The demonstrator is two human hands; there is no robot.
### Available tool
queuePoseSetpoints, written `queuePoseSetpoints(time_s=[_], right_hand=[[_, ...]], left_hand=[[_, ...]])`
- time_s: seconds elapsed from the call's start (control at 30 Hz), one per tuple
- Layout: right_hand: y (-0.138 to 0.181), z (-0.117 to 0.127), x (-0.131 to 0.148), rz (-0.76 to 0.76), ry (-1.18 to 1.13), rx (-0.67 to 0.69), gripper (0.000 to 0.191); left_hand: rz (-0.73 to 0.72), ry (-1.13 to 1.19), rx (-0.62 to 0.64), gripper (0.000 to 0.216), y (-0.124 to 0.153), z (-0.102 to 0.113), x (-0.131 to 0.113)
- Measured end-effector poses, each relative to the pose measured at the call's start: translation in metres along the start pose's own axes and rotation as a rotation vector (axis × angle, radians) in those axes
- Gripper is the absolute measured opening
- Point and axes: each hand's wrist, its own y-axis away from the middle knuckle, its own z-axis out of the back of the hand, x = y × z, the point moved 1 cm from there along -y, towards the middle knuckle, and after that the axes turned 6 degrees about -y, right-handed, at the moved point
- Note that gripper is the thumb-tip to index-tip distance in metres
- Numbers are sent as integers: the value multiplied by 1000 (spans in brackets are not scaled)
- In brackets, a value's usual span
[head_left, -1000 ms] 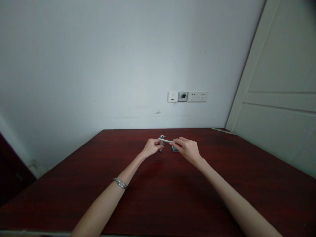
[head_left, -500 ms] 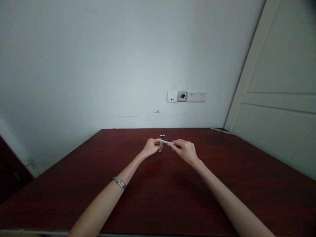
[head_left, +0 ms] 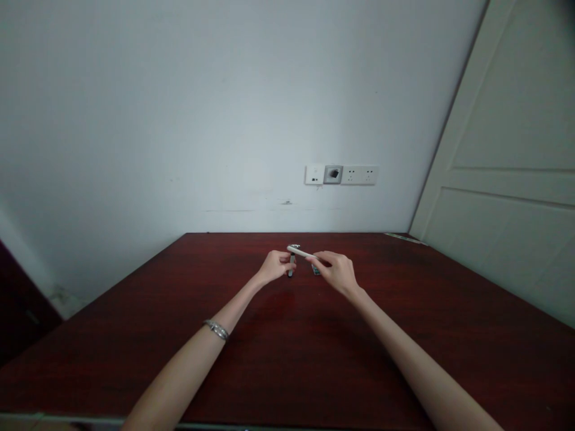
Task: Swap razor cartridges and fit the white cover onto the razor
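Observation:
Far out over the dark red table [head_left: 287,359] both my hands meet. My right hand [head_left: 338,272] is closed in a pinch on a slim white stick [head_left: 302,252], perhaps a pen, which points left and slightly up. My left hand [head_left: 273,268] has its fingers curled together just under the stick's left end, against a small grey upright piece [head_left: 291,267] that I cannot make out. A silver bracelet [head_left: 216,330] is on my left wrist. A small dark flat item [head_left: 315,270] lies on the table beside my right hand.
A white wall with a row of sockets [head_left: 341,175] rises behind the table. A pale door [head_left: 507,179] stands at the right, close to the table's right edge. A thin light strip [head_left: 402,237] lies at the table's far right corner.
The stick's left end has lifted a little, above my left fingertips, which no longer hold it. Both hands have stayed in nearly the same place.

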Motion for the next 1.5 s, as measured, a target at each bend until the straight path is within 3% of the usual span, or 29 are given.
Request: queuePoseSetpoints(time_s=[0.27,0.4,0.53,0.63,0.73,0.9,1.13,1.37,1.5], right_hand=[[-4,12,-29,-154,3,-31,39],[-11,19,-33,-203,-171,0,46],[-23,30,-24,-127,-410,125,46],[-33,41,-19,-163,-502,363,45],[-43,47,-13,-190,-530,562,45],[-56,41,-1,-139,-570,723,41],[-66,45,-30,-171,-458,788,42],[-65,34,-6,-117,-565,864,41],[-66,31,-14,-131,-563,896,41]], left_hand=[[44,-6,-9,13,-1,4,1],[-50,-92,-79,13,-3,5,3],[-178,-203,-231,20,-5,7,6],[-225,-257,-301,23,-3,9,6],[-230,-289,-320,24,-1,11,3],[-232,-328,-329,23,2,8,0],[-284,-332,-409,18,3,16,4],[-312,-384,-340,24,5,10,-3],[-321,-383,-330,22,4,9,-3]])
